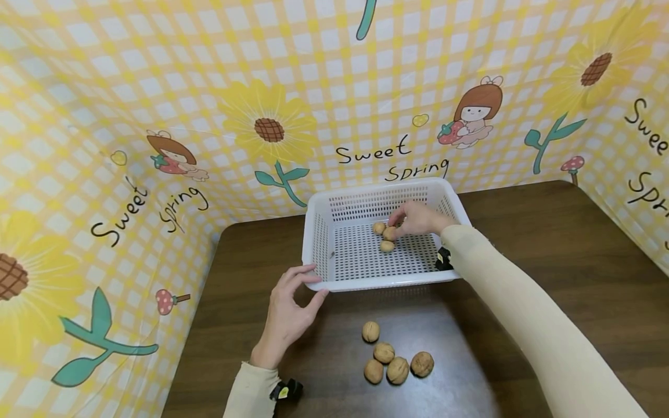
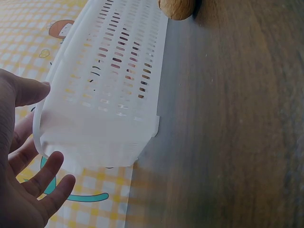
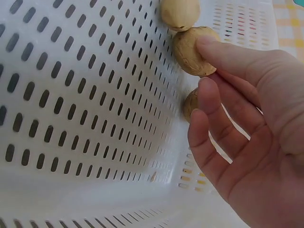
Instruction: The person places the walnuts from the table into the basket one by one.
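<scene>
A white plastic basket (image 1: 366, 283) with slotted walls stands on the brown table. My left hand (image 1: 291, 310) holds its near left corner, the thumb on the front rim and fingertips at the left side; the left wrist view shows this hand (image 2: 23, 152) at the rim too. Inside the basket, my right hand (image 1: 420, 219) pinches a walnut (image 3: 192, 50) between thumb and fingers, low over the slotted floor. Two more walnuts lie right beside it, one pale walnut (image 1: 387, 247) nearer me and another walnut (image 1: 378, 228) farther back.
Several walnuts (image 1: 398, 370) lie grouped on the table (image 1: 251, 261) in front of the basket, with one walnut (image 1: 370, 331) a little apart. A yellow checked cloth (image 1: 345, 104) printed with sunflowers hangs behind and at both sides.
</scene>
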### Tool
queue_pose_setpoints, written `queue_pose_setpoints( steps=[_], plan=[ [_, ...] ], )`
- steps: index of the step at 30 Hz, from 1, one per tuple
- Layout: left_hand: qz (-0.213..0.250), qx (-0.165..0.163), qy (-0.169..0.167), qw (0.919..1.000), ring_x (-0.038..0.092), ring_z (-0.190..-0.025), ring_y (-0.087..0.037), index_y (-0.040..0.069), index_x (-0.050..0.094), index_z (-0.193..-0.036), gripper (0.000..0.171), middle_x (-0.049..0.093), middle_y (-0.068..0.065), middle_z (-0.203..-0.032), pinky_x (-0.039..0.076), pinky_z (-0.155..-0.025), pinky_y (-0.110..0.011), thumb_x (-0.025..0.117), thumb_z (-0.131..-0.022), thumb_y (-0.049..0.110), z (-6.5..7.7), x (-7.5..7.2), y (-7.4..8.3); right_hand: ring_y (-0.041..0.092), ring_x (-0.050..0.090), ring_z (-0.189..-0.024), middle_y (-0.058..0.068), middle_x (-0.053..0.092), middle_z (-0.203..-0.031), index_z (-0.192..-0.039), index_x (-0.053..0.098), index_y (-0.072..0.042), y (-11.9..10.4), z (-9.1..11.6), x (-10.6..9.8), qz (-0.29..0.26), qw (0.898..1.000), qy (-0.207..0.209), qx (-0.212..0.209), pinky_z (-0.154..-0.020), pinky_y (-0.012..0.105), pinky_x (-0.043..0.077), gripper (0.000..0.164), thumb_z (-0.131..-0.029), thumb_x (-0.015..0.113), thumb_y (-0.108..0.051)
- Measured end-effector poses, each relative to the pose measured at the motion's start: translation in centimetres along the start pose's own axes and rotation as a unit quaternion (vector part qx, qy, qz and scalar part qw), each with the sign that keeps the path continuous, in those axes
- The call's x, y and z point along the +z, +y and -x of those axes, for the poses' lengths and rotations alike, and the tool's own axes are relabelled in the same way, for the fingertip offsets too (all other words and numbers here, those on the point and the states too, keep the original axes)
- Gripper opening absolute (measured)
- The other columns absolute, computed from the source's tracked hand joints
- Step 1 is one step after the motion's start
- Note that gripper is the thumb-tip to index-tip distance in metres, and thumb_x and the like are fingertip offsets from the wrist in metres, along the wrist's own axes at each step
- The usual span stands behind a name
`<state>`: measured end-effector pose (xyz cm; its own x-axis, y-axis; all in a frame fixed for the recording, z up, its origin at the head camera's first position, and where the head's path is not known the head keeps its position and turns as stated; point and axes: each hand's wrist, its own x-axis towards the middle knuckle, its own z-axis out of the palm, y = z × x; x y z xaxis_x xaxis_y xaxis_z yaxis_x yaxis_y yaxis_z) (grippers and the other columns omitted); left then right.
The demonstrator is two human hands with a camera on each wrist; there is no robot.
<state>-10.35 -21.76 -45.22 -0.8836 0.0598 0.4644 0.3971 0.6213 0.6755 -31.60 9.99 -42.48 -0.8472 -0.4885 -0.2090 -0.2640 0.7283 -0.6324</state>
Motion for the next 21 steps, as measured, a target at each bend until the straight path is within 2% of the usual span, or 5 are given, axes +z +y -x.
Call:
queue_pose_setpoints(
  steps=[6,10,16,21],
  plan=[
    [0.0,0.003,0.003,1.0,0.065,-0.131,-0.028,0.016,0.079,-0.103,0.021,0.073,-0.009,-0.134,0.049,-0.109,-0.049,0.088,-0.085,0.013,0.0,0.0,-0.1,0.031,0.063,-0.125,0.01,0.072,-0.134,-0.114,0.08,-0.011,-0.2,0.1,-0.1,-0.006,1.0,-0.001,0.003,-0.111,0.053,0.048,0.028,-0.091,0.085,-0.025],
    [-0.002,0.005,0.001,1.0,0.065,-0.131,-0.028,0.016,0.079,-0.104,0.021,0.072,-0.007,-0.135,0.05,-0.109,-0.05,0.088,-0.085,0.013,0.0,0.0,-0.1,0.032,0.064,-0.126,0.013,0.073,-0.132,-0.12,0.078,-0.009,-0.5,0.3,-0.7,-0.022,1.0,-0.005,-0.002,-0.111,0.053,0.049,0.033,-0.092,0.085,-0.026],
    [-0.001,-0.003,0.0,1.0,0.064,-0.132,-0.028,0.013,0.08,-0.105,0.021,0.072,-0.005,-0.136,0.048,-0.11,-0.051,0.088,-0.086,0.013,0.0,0.0,-0.2,0.032,0.065,-0.127,0.014,0.073,-0.134,-0.128,0.075,-0.008,-1.9,1.5,-2.5,-0.026,0.999,-0.013,-0.045,-0.108,0.053,0.052,0.037,-0.095,0.079,-0.024],
    [-0.002,-0.003,-0.003,1.0,0.064,-0.133,-0.03,0.01,0.079,-0.106,0.021,0.072,-0.008,-0.136,0.049,-0.111,-0.053,0.088,-0.086,0.014,0.1,0.1,-0.2,0.03,0.068,-0.122,0.011,0.075,-0.131,-0.125,0.078,-0.01,-3.7,3.7,-4.6,-0.017,0.996,-0.011,-0.092,-0.103,0.05,0.056,0.034,-0.096,0.079,-0.027]
  ],
)
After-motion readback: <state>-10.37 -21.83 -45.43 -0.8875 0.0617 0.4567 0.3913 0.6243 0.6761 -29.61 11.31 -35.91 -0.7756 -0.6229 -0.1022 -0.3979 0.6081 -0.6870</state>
